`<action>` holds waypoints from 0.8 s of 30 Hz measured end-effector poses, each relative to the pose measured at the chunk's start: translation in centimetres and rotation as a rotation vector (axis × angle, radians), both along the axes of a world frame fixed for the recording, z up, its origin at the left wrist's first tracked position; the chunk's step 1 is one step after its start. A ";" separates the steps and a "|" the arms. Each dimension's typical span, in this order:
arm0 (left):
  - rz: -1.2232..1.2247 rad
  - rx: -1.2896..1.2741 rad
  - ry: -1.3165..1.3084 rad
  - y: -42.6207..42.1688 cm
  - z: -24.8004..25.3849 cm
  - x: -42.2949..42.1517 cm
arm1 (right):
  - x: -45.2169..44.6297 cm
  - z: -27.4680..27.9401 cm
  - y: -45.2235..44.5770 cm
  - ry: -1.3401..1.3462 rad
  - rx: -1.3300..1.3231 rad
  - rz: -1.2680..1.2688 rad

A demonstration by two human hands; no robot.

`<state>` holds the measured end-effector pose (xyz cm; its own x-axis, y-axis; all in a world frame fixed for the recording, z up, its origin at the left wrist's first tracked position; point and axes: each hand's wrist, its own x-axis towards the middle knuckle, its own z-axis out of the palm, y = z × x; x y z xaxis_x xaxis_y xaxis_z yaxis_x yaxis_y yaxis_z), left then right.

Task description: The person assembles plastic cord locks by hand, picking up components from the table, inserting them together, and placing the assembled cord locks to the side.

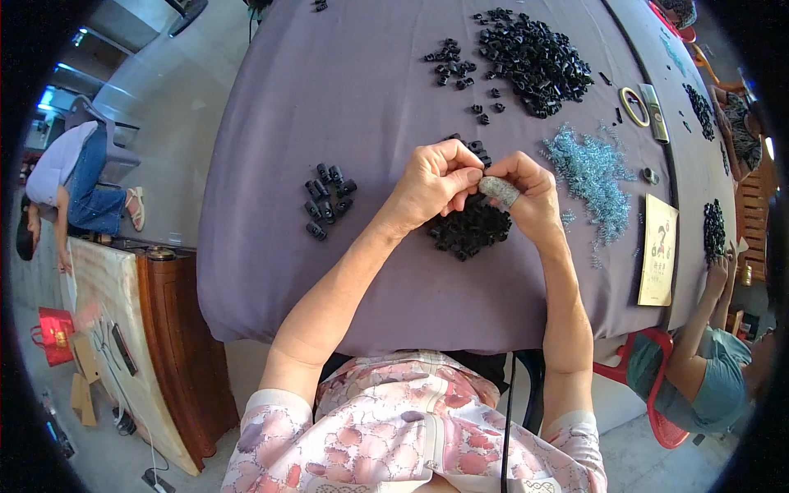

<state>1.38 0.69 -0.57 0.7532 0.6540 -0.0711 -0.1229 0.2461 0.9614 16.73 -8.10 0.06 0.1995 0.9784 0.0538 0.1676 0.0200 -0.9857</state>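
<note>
My left hand [436,182] and my right hand [526,191] meet above the purple-grey cloth. The thumb and fingers of each are pinched together, tip to tip, and whatever small thing they hold is hidden. A grey speckled wrap [499,191] covers my right thumb. Just beneath my hands lies a heap of small black plastic pieces [470,234], partly covered by them. Left of my left hand sits a group of several black cylindrical pieces [326,205]. A spread of small bluish metal springs [593,181] lies right of my right hand.
A larger heap of black pieces [538,66] lies at the back. To the right are a tape roll [634,107], a metallic bar [655,113] and a yellow booklet [658,251]. One person [715,370] works at the right; another [78,172] bends over at the left.
</note>
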 end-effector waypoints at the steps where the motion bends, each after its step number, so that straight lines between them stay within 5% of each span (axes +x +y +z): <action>1: -0.004 -0.011 -0.009 0.0 0.1 0.0 | 0.0 0.0 0.0 0.018 0.000 -0.006; 13: -0.047 -0.048 -0.038 0.4 0.4 -0.5 | -0.2 -0.9 0.2 0.230 0.068 0.027; 24: -0.062 0.045 -0.006 0.5 0.8 -0.6 | -0.5 -0.6 0.0 0.102 0.104 -0.019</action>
